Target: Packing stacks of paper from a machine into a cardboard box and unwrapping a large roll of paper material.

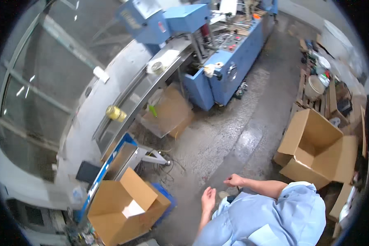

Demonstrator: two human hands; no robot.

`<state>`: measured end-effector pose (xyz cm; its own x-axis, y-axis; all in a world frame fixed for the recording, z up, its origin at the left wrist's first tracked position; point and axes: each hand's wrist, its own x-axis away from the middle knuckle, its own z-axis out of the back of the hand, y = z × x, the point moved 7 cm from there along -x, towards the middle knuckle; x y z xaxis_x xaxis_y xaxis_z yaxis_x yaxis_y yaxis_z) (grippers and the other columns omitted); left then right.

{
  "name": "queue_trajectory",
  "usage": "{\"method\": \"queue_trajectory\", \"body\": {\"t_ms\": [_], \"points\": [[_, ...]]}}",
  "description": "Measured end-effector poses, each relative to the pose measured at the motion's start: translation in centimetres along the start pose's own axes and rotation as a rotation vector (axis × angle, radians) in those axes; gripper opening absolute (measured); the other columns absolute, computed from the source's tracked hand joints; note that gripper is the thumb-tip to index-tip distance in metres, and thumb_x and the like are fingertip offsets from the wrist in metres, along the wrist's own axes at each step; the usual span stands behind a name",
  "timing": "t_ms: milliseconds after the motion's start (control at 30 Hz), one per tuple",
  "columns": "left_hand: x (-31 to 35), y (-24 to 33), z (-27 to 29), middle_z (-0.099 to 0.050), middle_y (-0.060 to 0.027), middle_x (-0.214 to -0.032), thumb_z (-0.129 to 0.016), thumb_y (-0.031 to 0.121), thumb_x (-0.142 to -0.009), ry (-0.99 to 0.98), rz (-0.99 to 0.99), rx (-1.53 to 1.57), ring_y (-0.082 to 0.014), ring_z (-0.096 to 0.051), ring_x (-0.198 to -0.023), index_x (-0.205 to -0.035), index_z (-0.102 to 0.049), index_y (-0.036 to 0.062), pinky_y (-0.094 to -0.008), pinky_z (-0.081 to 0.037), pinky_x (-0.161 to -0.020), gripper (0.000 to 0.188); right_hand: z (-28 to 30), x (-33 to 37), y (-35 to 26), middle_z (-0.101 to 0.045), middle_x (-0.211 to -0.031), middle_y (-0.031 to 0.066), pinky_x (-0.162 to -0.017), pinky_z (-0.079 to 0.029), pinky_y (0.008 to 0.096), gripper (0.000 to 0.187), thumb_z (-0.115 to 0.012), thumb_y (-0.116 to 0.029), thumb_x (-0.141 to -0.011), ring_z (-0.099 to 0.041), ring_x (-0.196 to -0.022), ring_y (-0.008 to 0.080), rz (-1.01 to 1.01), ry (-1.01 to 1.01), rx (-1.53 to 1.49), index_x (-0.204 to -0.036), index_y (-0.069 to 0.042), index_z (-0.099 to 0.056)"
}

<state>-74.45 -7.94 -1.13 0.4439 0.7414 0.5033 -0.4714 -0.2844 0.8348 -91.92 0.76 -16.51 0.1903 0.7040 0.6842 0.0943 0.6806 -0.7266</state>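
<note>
My left hand [208, 199] is held in front of my body with its fingers up and slightly apart, holding nothing that I can see. My right hand [234, 180] is level with my waist, its fingers curled in and no object showing in them. Both hands are in the air over the floor, apart from each other. Nearest on the left stands an open cardboard box [110, 217] with a white sheet [133, 209] inside. Another open cardboard box [303, 158] is on the right, beyond my right arm.
A blue machine [233, 76] with buttons stands ahead. From it a metal conveyor [129, 112] slopes toward the near left, bearing a yellow roll-shaped item [115, 113]. A large carton [172, 110] sits beneath. Buckets [314, 87] and wooden pallets line the right side.
</note>
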Motion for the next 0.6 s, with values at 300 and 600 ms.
{"method": "queue_trajectory", "body": {"t_ms": [300, 600], "points": [[-1.7, 7.1, -3.6, -0.065, -0.0166, -0.117, -0.067, 0.025, -0.093, -0.169, -0.193, -0.117, -0.0175, -0.064, -0.103, -0.132, -0.053, -0.0018, -0.0295, -0.051, -0.089, 0.050, 3.0, 0.7, -5.2, -0.064, -0.073, 0.0016, -0.058, -0.048, 0.0265, 0.032, -0.069, -0.034, -0.090, -0.056, -0.063, 0.0089, 0.224, 0.110, 0.010, -0.097, -0.003, -0.072], [-6.9, 10.4, 6.9, -0.067, -0.0086, -0.101, -0.065, 0.022, -0.093, -0.048, -0.294, 0.082, -0.0168, -0.064, -0.090, -0.116, -0.062, 0.0005, -0.0301, -0.053, -0.079, 0.031, 9.6, 2.7, 1.1, -0.073, -0.093, 0.0151, -0.080, -0.054, 0.0392, 0.040, -0.070, -0.040, -0.080, -0.070, -0.087, 0.0292, -0.104, 0.429, 0.277, -0.099, -0.006, -0.074]]}}
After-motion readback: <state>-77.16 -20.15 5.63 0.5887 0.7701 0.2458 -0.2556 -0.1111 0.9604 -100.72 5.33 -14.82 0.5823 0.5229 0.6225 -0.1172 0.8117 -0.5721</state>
